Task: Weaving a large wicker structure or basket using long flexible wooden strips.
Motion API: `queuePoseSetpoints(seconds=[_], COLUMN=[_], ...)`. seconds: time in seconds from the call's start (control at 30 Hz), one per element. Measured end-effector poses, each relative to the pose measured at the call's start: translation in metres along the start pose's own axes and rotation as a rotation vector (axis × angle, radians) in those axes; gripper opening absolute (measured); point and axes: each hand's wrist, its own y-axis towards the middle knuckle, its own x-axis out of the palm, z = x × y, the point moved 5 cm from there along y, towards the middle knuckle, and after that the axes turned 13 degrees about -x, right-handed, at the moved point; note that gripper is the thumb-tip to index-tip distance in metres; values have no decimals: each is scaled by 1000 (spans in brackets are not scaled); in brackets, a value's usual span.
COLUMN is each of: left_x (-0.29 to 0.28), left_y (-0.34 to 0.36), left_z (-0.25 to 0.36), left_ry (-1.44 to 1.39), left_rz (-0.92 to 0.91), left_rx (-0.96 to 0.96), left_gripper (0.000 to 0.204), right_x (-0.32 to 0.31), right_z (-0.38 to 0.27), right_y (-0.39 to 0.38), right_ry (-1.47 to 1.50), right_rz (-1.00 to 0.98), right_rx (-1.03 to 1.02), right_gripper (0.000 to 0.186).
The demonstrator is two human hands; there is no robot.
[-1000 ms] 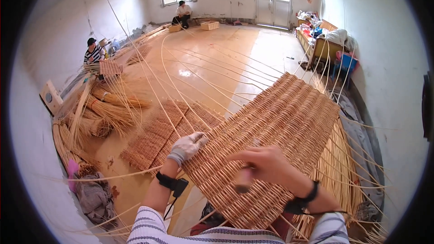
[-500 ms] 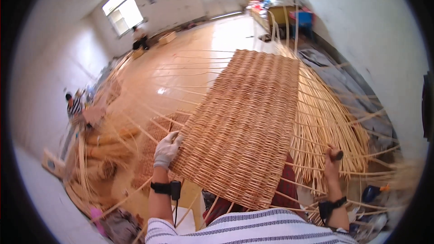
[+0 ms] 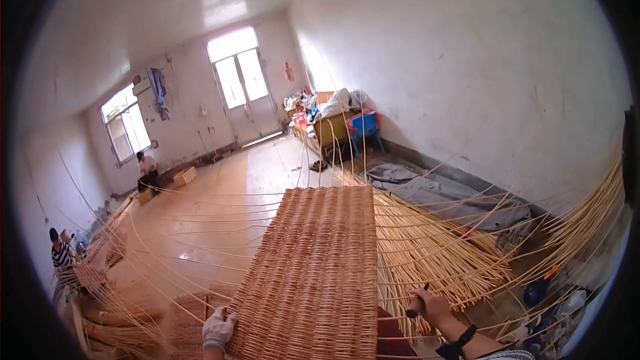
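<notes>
A rectangular woven wicker panel (image 3: pixel 307 267) lies in front of me, long pale canes sticking out from its edges. My left hand (image 3: pixel 217 331), in a pale glove with fingers bent round the panel's left edge, grips it at the lower left. My right hand (image 3: pixel 432 307), bare, is off the panel's right side among the canes, closed on a short dark tool handle (image 3: pixel 415 305). Beneath that hand spreads a thick fan of loose straw-coloured canes (image 3: pixel 447 247). What is on the tool's far end is too small to tell.
Two people sit working at the left (image 3: pixel 61 251) and by the window (image 3: pixel 148 173). Cane bundles (image 3: pixel 113 320) lie at lower left. A cluttered bench (image 3: pixel 330 130), blue chair (image 3: pixel 365 127) and grey cloth (image 3: pixel 427 193) line the right wall. A blue container (image 3: pixel 533 293) stands at lower right.
My view has lifted toward the back and right wall. My right hand has moved from over the weave to right of the panel, still holding the tool. My left hand stays on the edge.
</notes>
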Motion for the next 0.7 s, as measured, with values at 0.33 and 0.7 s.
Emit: queuePoseSetpoints(seconds=[0.33, 0.7], left_x=[14, 24], left_y=[-10, -3], left_z=[-13, -11], left_ry=[15, 164], left_rz=[0, 0], left_rx=[-32, -48], left_gripper=[70, 72], right_x=[6, 8], right_z=[5, 0], right_y=[2, 8], right_ry=[-14, -10], right_rz=[-19, 63], right_rx=[-12, -78], right_gripper=[38, 30])
